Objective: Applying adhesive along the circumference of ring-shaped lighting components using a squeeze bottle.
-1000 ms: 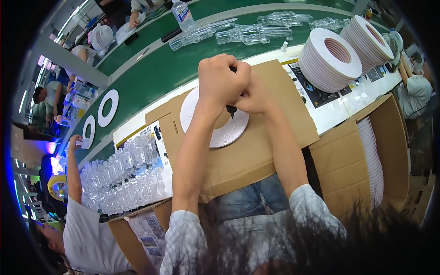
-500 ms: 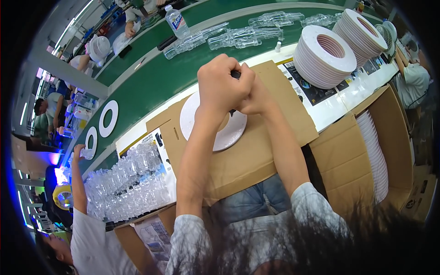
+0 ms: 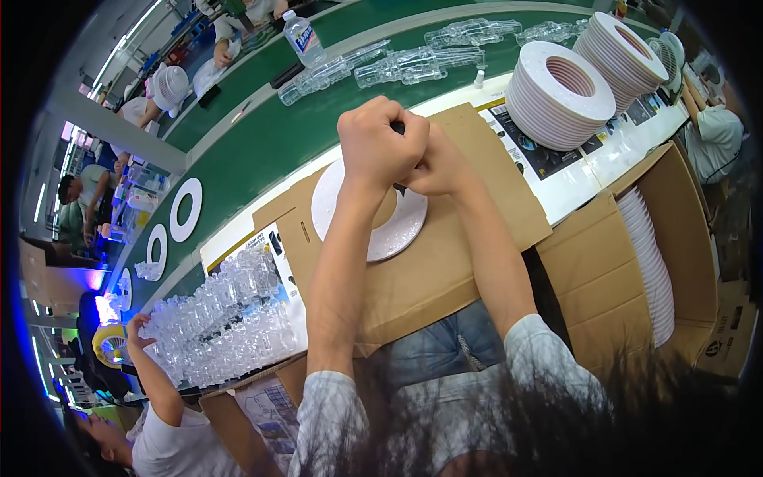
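My left hand (image 3: 377,147) is closed in a fist, its fingers wrapped round a black-handled tool (image 3: 397,127). Pressed up against it, my right hand (image 3: 437,164) is closed round the lower part of the same tool. The fists hide most of the tool; a bit of dark material shows below them. Beneath both hands a flat white ring (image 3: 397,240) lies on a brown cardboard sheet (image 3: 453,266). The tool stands over the ring's hole, but I cannot tell whether it touches anything there.
Stacks of white rings (image 3: 548,111) stand at the far right, above an open carton (image 3: 588,278) holding more. Clear plastic parts (image 3: 230,318) are heaped at left; others lie on the green belt (image 3: 262,171) beside a bottle (image 3: 304,40). A co-worker's hand (image 3: 140,330) is near the heap.
The co-worker's hand has left a clear part on a ring on the belt and moved back toward the heap. The belt's rings have shifted slightly left. My hands have barely moved.
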Available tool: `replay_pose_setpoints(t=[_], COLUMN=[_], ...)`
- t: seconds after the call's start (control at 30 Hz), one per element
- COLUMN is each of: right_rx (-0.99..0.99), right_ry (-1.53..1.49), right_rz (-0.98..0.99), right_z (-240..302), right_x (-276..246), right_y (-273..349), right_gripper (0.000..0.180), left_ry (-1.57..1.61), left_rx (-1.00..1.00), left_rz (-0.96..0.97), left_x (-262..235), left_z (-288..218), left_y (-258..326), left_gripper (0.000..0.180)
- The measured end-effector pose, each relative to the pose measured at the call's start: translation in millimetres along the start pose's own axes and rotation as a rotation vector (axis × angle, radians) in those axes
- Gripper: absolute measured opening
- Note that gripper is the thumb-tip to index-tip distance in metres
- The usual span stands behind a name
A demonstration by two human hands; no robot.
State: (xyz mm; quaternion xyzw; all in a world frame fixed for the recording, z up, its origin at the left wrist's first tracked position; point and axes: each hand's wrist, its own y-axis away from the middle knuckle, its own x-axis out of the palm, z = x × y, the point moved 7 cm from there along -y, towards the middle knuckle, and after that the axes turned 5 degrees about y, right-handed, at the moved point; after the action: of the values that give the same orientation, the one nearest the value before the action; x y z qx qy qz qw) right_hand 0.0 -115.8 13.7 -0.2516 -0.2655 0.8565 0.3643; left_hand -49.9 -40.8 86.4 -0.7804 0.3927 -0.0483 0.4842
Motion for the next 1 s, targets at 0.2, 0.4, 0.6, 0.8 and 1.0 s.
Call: replay_pose_setpoints(t=[0.2, 0.4, 0.6, 0.8, 1.0], right_rx=[0.052, 0.051, 0.095, 0.148, 0.163], right_ry=[0.091, 0.053, 0.068, 0.162, 0.162], right_rz=[0.096, 0.040, 0.064, 0.111, 0.130], right_z=[-8.9, 10.5, 8.0, 3.8, 0.8], right_x=[4.7, -4.3, -15.3, -17.3, -13.9], right_y=[1.6, -1.3, 2.0, 2.5, 1.4], right_gripper=[0.029, 0.013, 0.015, 0.019, 0.020], left_ry=[-0.009, -0.017, 0.052, 0.090, 0.072], left_rx=[-0.005, -0.041, -0.132, -0.153, -0.158], left_rz=[-0.003, -0.006, -0.016, -0.036, -0.035], left_x=[-3.2, -1.1, 5.1, 9.0, 8.0], left_z=[2.0, -7.1, -8.4, 0.2, 5.2], left_y=[2.0, -0.7, 2.2, 4.2, 5.9], left_gripper=[0.018, 0.019, 0.020, 0.020, 0.020])
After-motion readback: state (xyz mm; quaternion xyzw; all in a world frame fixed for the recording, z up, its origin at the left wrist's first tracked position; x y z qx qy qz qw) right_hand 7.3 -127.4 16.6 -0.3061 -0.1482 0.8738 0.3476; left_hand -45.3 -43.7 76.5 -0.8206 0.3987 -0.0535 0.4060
